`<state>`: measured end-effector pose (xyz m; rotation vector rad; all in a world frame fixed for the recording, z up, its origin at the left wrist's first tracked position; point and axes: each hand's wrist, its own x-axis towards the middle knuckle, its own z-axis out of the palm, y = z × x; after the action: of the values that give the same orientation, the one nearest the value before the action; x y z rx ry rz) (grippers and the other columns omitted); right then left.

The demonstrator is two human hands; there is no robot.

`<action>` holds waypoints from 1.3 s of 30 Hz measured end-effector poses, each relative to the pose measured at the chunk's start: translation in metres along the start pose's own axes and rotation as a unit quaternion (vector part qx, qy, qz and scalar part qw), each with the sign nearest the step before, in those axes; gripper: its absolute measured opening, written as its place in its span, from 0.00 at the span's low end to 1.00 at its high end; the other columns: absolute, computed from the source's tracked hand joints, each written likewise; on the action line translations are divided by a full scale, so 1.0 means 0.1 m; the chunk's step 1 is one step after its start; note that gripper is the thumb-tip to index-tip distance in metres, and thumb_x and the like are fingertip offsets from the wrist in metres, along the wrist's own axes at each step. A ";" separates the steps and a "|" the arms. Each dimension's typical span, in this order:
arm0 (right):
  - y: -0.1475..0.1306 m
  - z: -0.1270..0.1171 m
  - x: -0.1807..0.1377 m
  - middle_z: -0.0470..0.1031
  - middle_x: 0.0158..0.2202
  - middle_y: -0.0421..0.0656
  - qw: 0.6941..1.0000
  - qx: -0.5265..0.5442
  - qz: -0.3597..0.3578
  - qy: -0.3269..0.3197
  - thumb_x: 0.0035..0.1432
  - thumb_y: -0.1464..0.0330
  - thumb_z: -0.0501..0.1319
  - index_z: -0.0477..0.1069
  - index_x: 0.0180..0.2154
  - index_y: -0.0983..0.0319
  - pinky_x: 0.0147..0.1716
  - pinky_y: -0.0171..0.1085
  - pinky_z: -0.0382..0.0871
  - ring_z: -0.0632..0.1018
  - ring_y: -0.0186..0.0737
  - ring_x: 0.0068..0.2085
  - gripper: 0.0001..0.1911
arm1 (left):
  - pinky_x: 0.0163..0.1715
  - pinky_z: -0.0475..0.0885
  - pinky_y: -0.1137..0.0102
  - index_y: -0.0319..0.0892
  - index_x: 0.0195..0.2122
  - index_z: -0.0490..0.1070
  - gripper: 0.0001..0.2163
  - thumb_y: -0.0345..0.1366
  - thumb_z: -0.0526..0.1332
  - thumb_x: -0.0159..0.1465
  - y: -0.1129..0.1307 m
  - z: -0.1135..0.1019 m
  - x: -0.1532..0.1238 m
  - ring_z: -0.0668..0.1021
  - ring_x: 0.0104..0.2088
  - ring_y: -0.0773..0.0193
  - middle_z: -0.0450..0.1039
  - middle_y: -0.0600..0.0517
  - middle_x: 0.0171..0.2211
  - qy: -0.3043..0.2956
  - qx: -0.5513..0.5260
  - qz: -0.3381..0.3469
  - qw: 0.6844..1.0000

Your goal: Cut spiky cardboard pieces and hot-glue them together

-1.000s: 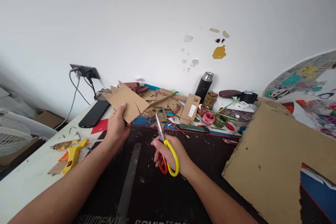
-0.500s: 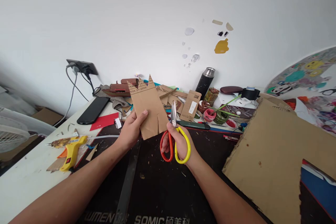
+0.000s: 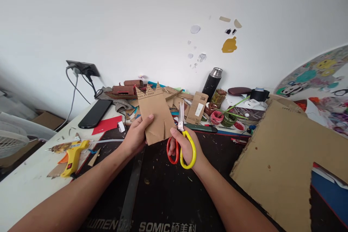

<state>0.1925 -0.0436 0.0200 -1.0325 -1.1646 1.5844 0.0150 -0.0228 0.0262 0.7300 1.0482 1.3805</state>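
My left hand is closed on a brown cardboard piece, thumb on its face, at the lower left edge. Three pointed teeth run along the top of the cardboard, and a narrow slit cuts up from its bottom edge. In my right hand are scissors with one red and one yellow handle loop. Their blades point up, slightly parted, just right of the cardboard. My right thumb touches or nearly touches the cardboard's lower right corner; the other right fingers are partly hidden behind the handles.
A yellow glue gun lies on the left beside a black phone and red paper. Behind stand a model boat, a thermos and paint jars. A large cardboard sheet covers the right.
The cardboard's toothed top has tipped slightly lower and to the right. The scissors have turned a little more upright, with their blades closer together. Both hands keep their holds.
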 end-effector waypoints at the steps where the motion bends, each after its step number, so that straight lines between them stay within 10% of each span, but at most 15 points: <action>1: 0.00 0.00 0.00 0.71 0.16 0.35 1.000 0.002 -0.001 -0.001 0.58 0.41 0.68 0.65 0.32 0.58 0.16 0.31 0.69 0.76 0.38 0.16 0.28 | 0.24 0.77 0.67 0.39 0.44 0.79 0.26 0.50 0.79 0.52 0.01 0.01 0.00 0.84 0.30 0.54 0.84 0.43 0.37 -0.001 -0.004 -0.001 1.000; 9: -0.01 -0.01 0.01 0.72 0.16 0.36 1.000 -0.003 -0.002 -0.010 0.58 0.40 0.68 0.66 0.32 0.59 0.15 0.31 0.69 0.76 0.37 0.16 0.29 | 0.24 0.77 0.68 0.39 0.45 0.79 0.26 0.50 0.79 0.52 0.01 0.01 -0.01 0.84 0.31 0.54 0.84 0.44 0.37 0.010 -0.002 0.005 1.000; 17: 0.01 -0.02 -0.01 0.77 0.19 0.38 0.998 -0.007 0.017 -0.066 0.58 0.33 0.64 0.73 0.44 0.63 0.20 0.32 0.72 0.80 0.40 0.20 0.38 | 0.10 0.53 0.78 0.41 0.32 0.71 0.16 0.41 0.76 0.54 0.11 -0.14 0.26 0.66 0.15 0.73 0.70 0.58 0.21 0.178 -0.097 0.105 0.974; 39: 0.08 0.04 -0.10 0.83 0.34 0.45 0.961 -0.030 0.136 -0.240 0.42 0.36 0.77 0.72 0.52 0.63 0.34 0.38 0.74 0.83 0.41 0.30 0.48 | 0.10 0.51 0.79 0.42 0.30 0.68 0.11 0.37 0.71 0.61 0.16 -0.17 0.28 0.62 0.13 0.74 0.67 0.58 0.20 0.189 -0.124 0.102 0.969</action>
<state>0.1898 -0.0554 0.0145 -0.8984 -1.4433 2.1102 -0.0100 0.0033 0.0300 0.4043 1.0861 1.8427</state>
